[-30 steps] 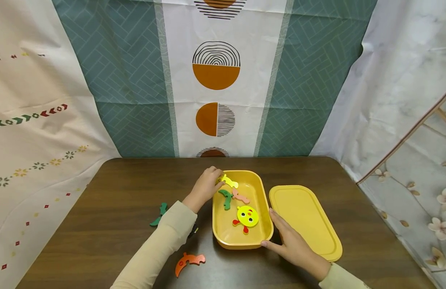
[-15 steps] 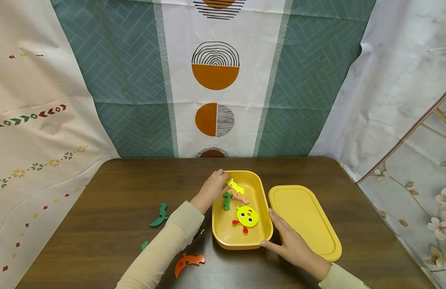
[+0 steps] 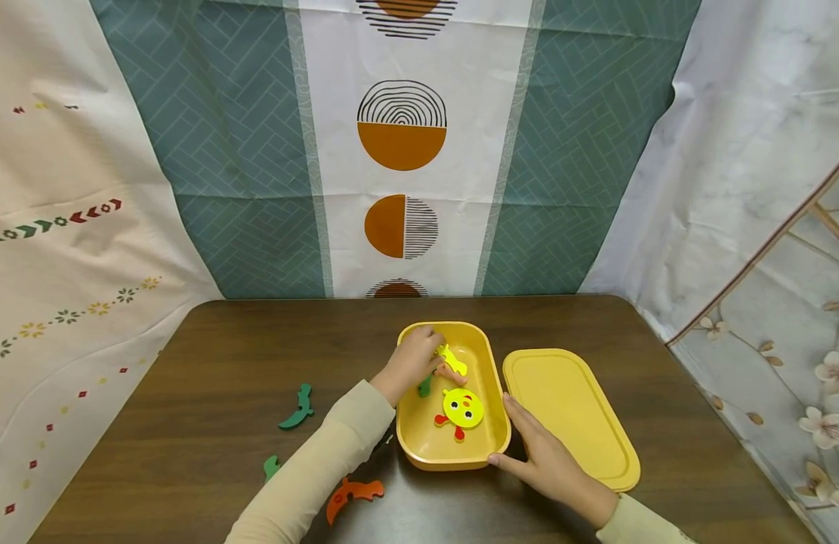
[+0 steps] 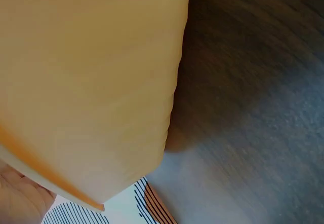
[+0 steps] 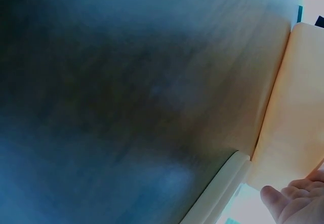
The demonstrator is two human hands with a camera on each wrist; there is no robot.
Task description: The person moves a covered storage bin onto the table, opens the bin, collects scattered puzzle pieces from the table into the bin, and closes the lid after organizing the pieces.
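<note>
Inside a yellow-orange plastic box (image 3: 453,451), my left hand (image 3: 412,359) pinches a bright yellow flat puzzle-like piece (image 3: 457,365); its fingertips are partly hidden. Under and beside that hand lie a pink piece (image 3: 453,375) and a partly covered green piece (image 3: 425,387). Nearer the front of the box is a round yellow smiling-face piece (image 3: 463,409) with two red feet. My right hand (image 3: 551,461) rests against the box's right front corner, fingers straight along the side and thumb at the front. Both wrist views show mostly the box wall and table.
A yellow lid (image 3: 572,415) lies flat right of the box, beside my right hand. Left of the box, on the brown table (image 3: 229,363), are a dark green curved piece (image 3: 298,408), a smaller green piece (image 3: 271,467) and an orange-red piece (image 3: 353,495). My left sleeve hides part of the table.
My left hand has moved right and further into the box from its far left edge, carrying the yellow piece along and covering more of the green one. My right hand stays at the corner.
</note>
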